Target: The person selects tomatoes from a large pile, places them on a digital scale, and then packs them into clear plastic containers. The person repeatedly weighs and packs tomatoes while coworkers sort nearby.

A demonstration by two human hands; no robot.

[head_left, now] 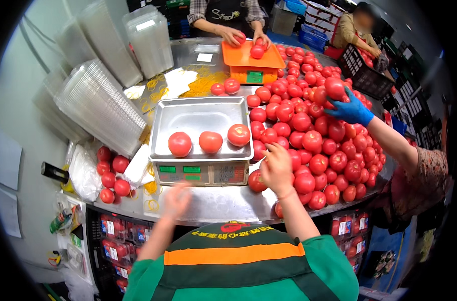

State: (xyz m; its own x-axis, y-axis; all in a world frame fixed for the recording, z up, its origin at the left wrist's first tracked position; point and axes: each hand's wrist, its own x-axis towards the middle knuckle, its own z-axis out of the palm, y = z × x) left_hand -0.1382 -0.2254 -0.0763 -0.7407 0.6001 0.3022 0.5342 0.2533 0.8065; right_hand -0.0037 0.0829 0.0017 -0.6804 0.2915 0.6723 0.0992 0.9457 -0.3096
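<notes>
My left hand (178,200), blurred by motion, hovers in front of a steel weighing scale (201,174) and appears to hold nothing. Along the near side of the scale's tray (202,113), a left tomato (180,144), a middle tomato (210,142) and a right tomato (238,135) sit in a row. Just right of the scale, my right hand (277,169) reaches over the edge of a large tomato pile (313,141), its fingers spread and slightly curled. A loose tomato (256,181) lies beside that hand, partly hidden by it.
Stacks of clear plastic containers (100,105) lean at the left, near yellow rubber bands (204,81). Opposite, a person handles tomatoes at an orange scale (254,64). From the right, another person's blue-gloved hand (349,109) grips a tomato. Crates of packed tomatoes (115,240) sit below.
</notes>
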